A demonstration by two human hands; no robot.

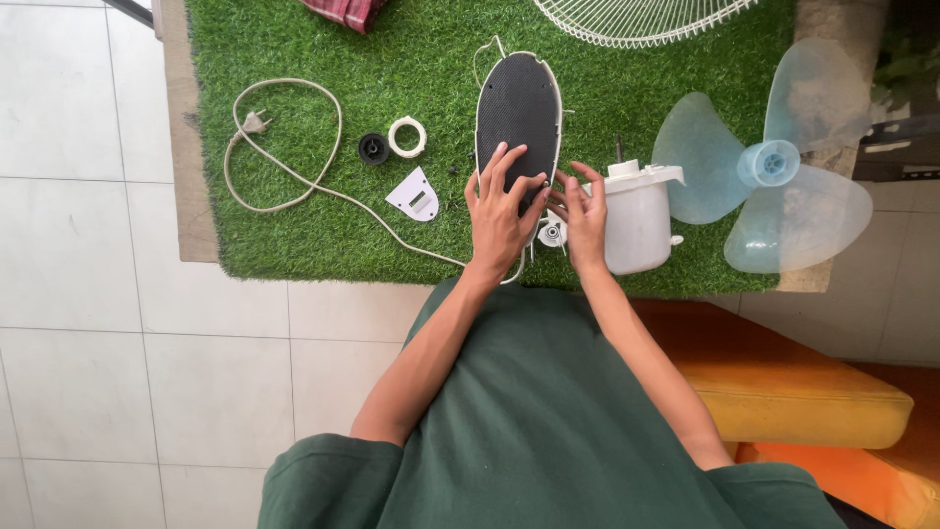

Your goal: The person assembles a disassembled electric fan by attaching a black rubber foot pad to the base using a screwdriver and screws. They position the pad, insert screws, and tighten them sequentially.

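Note:
A white oval fan base (519, 108) lies upside down on the green turf mat (294, 225), its black textured underside facing up. My left hand (501, 211) rests flat on its near end with fingers spread. My right hand (584, 214) is just to the right, fingertips touching the base's near edge beside a small white knob (553, 233). A white motor housing (638, 217) stands immediately right of my right hand. Whether my right hand pinches something small is hidden.
A white power cord with plug (257, 122) loops at left. A black cap (373, 148), white ring (407, 136) and white plate (415, 195) lie near the base. Translucent blue fan blades (774, 167) sit at right, a white wire grille (636, 20) at the far edge. Orange cushions (783, 392) lie below.

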